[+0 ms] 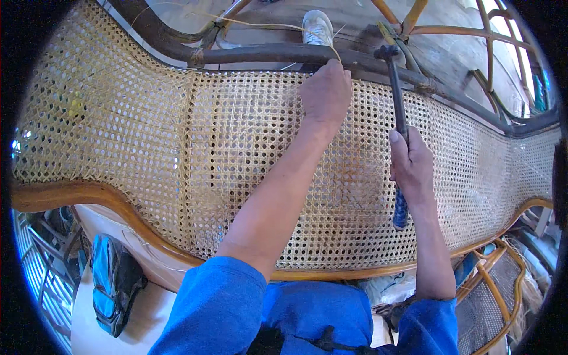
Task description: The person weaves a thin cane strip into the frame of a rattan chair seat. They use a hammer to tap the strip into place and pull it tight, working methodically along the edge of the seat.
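Note:
A large woven cane panel point(260, 177) stretches across the frame in front of me, edged by a dark rail on the far side. At that rail, my left hand point(327, 92) is closed, fingertips down against the panel's far edge. A thin cane strip point(284, 25) curves in from the far left and runs into the left fingers. My right hand point(412, 163) is wrapped around the handle of a hammer point(397, 89). The hammer is over the panel, its dark head near the far rail and its blue grip end below my fist. The left fingertips are partly hidden.
A dark curved rail point(254, 55) bounds the panel's far side; a brown wooden rail point(331, 274) bounds the near side. Beyond stands a wooden pole frame point(449, 29), with a white shoe point(318, 28) on the floor. A black-and-blue backpack point(112, 287) lies lower left, a cane-seated frame point(488, 302) lower right.

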The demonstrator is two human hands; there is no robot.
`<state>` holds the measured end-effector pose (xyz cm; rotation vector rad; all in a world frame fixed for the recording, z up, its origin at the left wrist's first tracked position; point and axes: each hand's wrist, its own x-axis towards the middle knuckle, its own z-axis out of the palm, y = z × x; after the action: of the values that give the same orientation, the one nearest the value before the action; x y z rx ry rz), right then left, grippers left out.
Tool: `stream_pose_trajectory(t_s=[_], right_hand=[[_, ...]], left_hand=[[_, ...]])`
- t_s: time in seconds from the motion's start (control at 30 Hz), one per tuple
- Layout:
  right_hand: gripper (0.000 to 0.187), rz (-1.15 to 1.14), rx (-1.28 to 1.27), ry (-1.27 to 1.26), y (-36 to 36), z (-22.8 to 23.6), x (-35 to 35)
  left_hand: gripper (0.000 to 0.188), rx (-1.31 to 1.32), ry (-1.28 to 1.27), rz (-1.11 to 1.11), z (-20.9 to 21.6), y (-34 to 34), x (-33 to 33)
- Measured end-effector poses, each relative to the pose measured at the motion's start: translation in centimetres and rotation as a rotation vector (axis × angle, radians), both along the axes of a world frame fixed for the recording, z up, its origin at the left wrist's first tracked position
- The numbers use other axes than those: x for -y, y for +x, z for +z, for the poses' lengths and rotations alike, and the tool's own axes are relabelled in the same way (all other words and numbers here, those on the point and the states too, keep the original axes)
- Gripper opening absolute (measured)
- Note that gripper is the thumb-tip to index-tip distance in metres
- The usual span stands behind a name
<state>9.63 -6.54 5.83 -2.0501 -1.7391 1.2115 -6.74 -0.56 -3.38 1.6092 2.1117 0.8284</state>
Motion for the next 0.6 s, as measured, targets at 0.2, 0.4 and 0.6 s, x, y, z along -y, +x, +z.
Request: stream_pose_trajectory(t_s=[0.2, 0.4, 0.6], right_hand=[[0.037, 0.095, 0.127, -0.029, 1.4, -2.4, -0.5], [0.037, 0.024, 0.018, 0.014, 0.0, -1.1, 0.4], [0.038, -0.022, -0.004, -0.242, 0.1, -0.3, -1.6]], left_hand=[[0.021, 0.038, 0.034, 0.003, 0.5, 0.1, -0.3], [0.022, 0.037, 0.022, 0.006, 0.5, -0.1, 0.3], [0.023, 0.035, 0.005, 0.005, 0.2, 0.0, 0.1]])
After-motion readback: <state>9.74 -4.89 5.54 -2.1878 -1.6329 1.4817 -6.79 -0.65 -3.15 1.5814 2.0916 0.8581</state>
